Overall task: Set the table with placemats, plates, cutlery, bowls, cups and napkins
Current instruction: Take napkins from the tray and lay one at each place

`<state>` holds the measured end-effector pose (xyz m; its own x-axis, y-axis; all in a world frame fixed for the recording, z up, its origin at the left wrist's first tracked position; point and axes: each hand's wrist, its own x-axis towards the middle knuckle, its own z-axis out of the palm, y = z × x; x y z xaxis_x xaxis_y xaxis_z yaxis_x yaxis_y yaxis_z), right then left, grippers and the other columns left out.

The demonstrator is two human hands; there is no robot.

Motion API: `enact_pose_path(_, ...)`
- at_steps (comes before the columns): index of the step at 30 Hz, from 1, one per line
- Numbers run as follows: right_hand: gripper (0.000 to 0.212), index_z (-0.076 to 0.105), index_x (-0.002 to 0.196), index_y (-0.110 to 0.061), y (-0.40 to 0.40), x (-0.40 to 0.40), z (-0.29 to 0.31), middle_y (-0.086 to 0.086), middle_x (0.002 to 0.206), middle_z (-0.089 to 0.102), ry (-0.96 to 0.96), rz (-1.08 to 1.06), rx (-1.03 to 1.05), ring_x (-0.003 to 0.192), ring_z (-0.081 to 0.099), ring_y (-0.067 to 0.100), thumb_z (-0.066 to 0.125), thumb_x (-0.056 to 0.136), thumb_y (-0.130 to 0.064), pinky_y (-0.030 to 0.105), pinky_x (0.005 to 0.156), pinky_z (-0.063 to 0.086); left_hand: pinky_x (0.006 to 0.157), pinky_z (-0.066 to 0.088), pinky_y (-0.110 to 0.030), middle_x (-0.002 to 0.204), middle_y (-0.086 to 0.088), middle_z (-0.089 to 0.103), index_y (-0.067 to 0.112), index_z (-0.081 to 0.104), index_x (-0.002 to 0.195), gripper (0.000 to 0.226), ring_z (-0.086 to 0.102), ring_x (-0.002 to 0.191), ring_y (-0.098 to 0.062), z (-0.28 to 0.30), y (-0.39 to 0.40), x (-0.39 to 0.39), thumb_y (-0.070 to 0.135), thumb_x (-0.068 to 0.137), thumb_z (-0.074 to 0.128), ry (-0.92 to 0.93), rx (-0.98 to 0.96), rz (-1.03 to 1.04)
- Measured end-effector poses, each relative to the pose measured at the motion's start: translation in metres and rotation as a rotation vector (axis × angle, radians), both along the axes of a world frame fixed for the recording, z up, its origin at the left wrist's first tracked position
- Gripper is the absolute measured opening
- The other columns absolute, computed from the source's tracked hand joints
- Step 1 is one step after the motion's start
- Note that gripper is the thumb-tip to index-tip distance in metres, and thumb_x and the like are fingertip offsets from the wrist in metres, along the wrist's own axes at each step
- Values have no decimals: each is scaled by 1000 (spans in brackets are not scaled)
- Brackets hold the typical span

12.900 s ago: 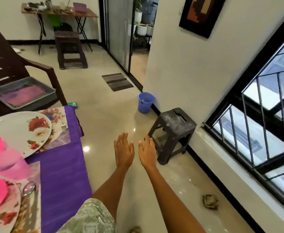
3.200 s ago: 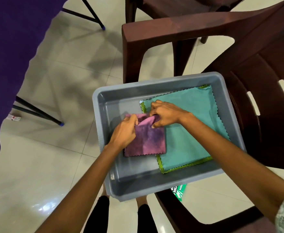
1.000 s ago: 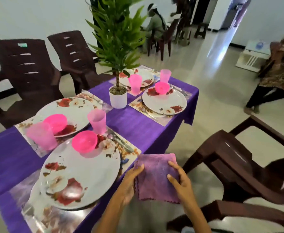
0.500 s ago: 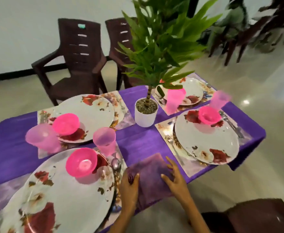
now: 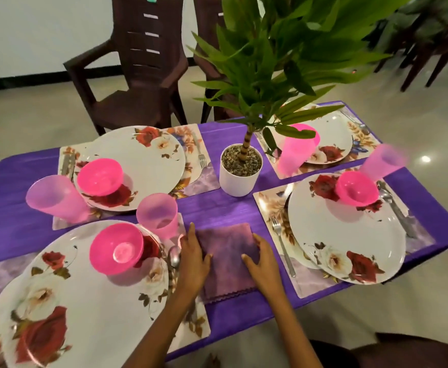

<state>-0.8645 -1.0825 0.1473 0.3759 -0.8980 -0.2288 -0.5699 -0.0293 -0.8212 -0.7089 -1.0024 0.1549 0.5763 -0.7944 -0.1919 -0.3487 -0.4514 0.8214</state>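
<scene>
A folded purple napkin [image 5: 228,261] lies flat on the purple tablecloth [image 5: 217,208], between the near left placemat [image 5: 191,328] and the right placemat [image 5: 270,208]. My left hand [image 5: 193,261] rests on the napkin's left edge with straight fingers. My right hand [image 5: 262,258] presses on its right edge, fingers bent at the tips. Several floral plates carry pink bowls: the near left plate [image 5: 71,296] with its bowl [image 5: 116,252], the right plate [image 5: 347,229] with its bowl [image 5: 357,191]. A pink cup [image 5: 159,215] stands just beyond my left hand.
A potted plant in a white pot [image 5: 240,172] stands mid-table, its leaves hanging over the far settings. A fork [image 5: 284,248] lies close to my right hand, a spoon [image 5: 173,257] by my left. Brown chairs [image 5: 137,83] stand behind the table.
The napkin came from the grey bin to the table. Over the last second both hands lowered it from the table's edge onto the cloth between the two near placemats.
</scene>
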Motion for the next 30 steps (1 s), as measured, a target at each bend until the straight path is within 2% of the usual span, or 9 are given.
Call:
enact_pose_path(4,51,41,139,-17,5,1,3,5,140,42,223,13,-306,128,42,23,58,92,-23,32,101,40,113,24,-44,148,-21,29,5,29,143,61,23,138,-33,-6,13,-22,10,87,51,-528,-94,-116)
enact_pose_path(7,44,41,138,-22,6,7,-12,6,143,47,383,92,-537,133,43,30,40,95,-33,47,107,35,116,10,-44,156,-14,12,4,21,146,59,6,145,-26,-29,8,-38,18,90,35,-603,-116,-287)
enact_pose_path(11,50,33,143,-26,1,7,-33,1,150,37,516,206,-536,139,32,27,13,101,-44,43,114,9,116,4,-42,158,-12,-2,7,-2,150,59,-1,146,-23,-56,1,-36,37,100,10,-687,11,-289)
enact_pose_path(15,50,31,143,-27,15,4,-15,0,148,40,436,124,-525,139,30,22,12,101,-46,43,116,24,116,2,-40,150,-23,27,1,16,145,60,-7,146,-17,-49,1,-38,41,101,6,-662,32,-264)
enact_pose_path(19,64,44,139,-24,56,-7,10,1,145,46,251,-124,-487,137,32,15,11,96,-58,41,114,24,117,0,-38,147,-19,30,0,20,142,56,-5,146,-17,-22,5,-53,36,101,8,-666,-60,-311)
enact_pose_path(22,78,54,132,-20,94,-20,18,2,140,50,181,-309,-399,134,33,10,6,91,-66,39,113,31,117,1,-35,142,-20,43,0,31,136,52,18,141,-20,-4,18,-74,27,91,29,-613,-164,-440)
enact_pose_path(25,69,61,122,-15,143,-36,18,7,129,59,218,-428,-378,125,45,20,14,97,-58,30,106,28,113,7,-32,133,-21,52,0,38,131,52,35,131,-23,5,50,-95,24,85,36,-504,-247,-647)
enact_pose_path(27,51,64,115,-11,181,-48,13,12,117,64,245,-525,-343,114,50,23,30,97,-45,29,97,32,111,8,-30,129,-23,56,-2,45,127,52,49,124,-31,1,81,-104,25,83,38,-437,-282,-752)
enact_pose_path(30,45,64,111,-8,265,-56,5,12,109,65,225,-768,-345,103,55,24,39,94,-41,27,92,34,110,13,-28,127,-23,57,-5,56,122,51,47,124,-30,-5,151,-116,26,86,39,-408,-354,-881)
